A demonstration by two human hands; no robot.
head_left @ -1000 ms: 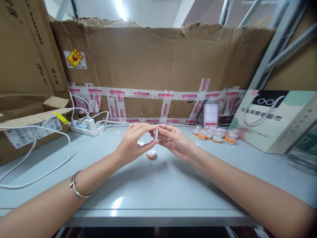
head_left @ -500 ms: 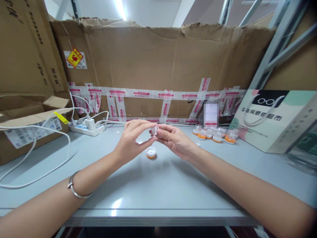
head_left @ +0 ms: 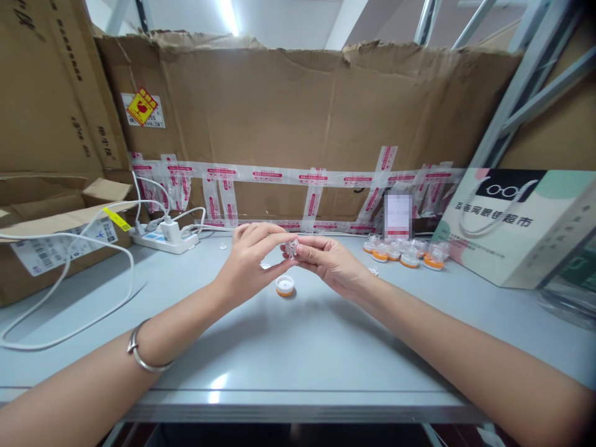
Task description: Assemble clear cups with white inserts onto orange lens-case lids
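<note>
A small clear plastic piece (head_left: 291, 249) is held up over the table between my two hands; its exact kind is too small to make out. My left hand (head_left: 251, 257) closes on it from the left, thumb below and fingers above. From the right, my right hand (head_left: 328, 261) pinches the same piece between thumb and fingers. Beneath them, a round white cap with an orange base (head_left: 285, 285) stands on the table. Another small white piece (head_left: 265, 266) shows partly behind my left hand.
Several clear-topped orange and white containers (head_left: 410, 253) stand at the back right, near a paper bag (head_left: 493, 230). A power strip (head_left: 165, 239) with white cables and an open cardboard box (head_left: 60, 230) are on the left. A large cardboard sheet (head_left: 279, 112) walls the back.
The clear piece has turned slightly between my fingers. Both hands stay almost in place, and the whole view has shifted a little.
</note>
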